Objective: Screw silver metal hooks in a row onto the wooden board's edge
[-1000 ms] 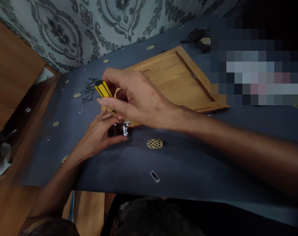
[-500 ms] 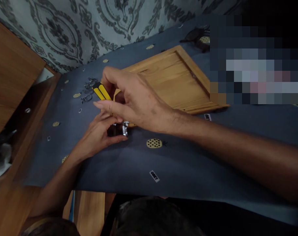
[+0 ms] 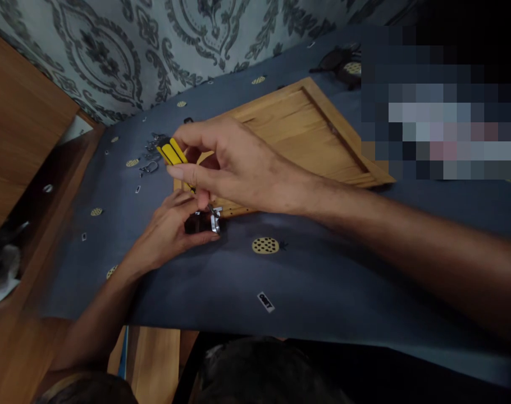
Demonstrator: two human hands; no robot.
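Observation:
A screwdriver with a yellow and black handle is held in my right hand, its shaft slanting down toward a small shiny metal piece. That metal piece sits at the near left corner of a framed wooden panel. My left hand is closed around the corner, thumb and fingers against the metal piece. Most of the screwdriver's shaft and the panel's corner are hidden behind my fingers.
Small metal parts lie on the dark blue patterned cloth beyond my left hand. A dark object rests at the back right. Wooden furniture stands at the left, and a patterned curtain hangs behind.
My right hand has turned slightly and its thumb has shifted along the handle, so more of the yellow handle and the panel's near edge shows. My left hand has stayed in place.

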